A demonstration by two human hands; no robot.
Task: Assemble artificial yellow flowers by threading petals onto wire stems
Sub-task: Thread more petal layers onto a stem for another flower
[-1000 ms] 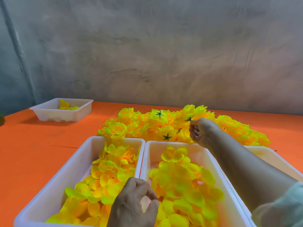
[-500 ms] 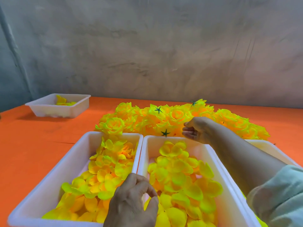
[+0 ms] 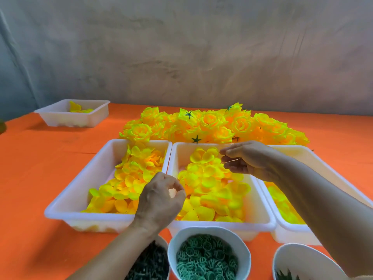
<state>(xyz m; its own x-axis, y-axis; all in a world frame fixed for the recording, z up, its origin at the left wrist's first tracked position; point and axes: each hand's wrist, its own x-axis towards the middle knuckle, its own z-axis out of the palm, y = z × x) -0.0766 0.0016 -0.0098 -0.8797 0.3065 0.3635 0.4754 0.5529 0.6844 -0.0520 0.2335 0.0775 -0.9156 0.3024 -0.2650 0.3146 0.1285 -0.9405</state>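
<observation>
Hands: right hand (image 3: pixel 248 160) pinches a thin wire stem (image 3: pixel 232 160) over the middle white plastic tray's (image 3: pixel 260 203) far end, ready for threading; left hand (image 3: pixel 161 197), thumb curled to forefinger at its near-left rim, contents unclear.
Petals: loose yellow fabric petals (image 3: pixel 210 182) fill that tray, within easy reach.

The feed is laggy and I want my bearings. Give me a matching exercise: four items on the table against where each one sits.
Items:
1. small tray
2. finished flowers
3. bowl of green rings
4. thin wire

Places:
A. nearest the camera, in front of the middle tray
B. pinched in the right hand
C. far left, standing alone
D. heaped behind the middle tray

Pairs: 1-C, 2-D, 3-A, 4-B
</observation>
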